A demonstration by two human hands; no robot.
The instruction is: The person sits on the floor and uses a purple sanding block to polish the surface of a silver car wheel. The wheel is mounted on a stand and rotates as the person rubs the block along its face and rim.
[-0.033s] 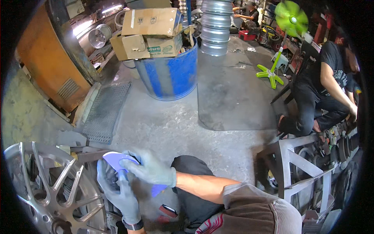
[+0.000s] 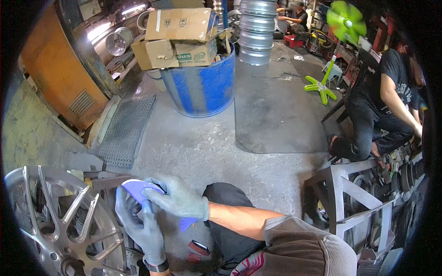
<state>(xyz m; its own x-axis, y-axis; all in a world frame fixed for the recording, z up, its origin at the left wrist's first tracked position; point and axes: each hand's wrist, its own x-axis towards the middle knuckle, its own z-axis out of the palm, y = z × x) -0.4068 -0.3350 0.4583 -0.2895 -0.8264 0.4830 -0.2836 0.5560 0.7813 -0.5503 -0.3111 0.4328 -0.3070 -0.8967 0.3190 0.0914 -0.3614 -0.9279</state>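
Both my hands wear grey-green work gloves and are together at lower left, beside a silver spoked alloy wheel. A bent purple sheet with a pale edge, looking like sandpaper, is between them. My right hand pinches it from above with the thumb. My left hand, a dark watch at its wrist, holds it from below with thumb and curled fingers. Another purple piece hangs below my right hand; whether it belongs to the same sheet is hidden.
A blue drum topped with cardboard boxes stands ahead, near stacked metal wheels. At right are a grey metal frame, a seated person and a green fan. A perforated mat lies left.
The view has shifted very slightly. My hands stay together on the purple sheet, with hardly any change in grip.
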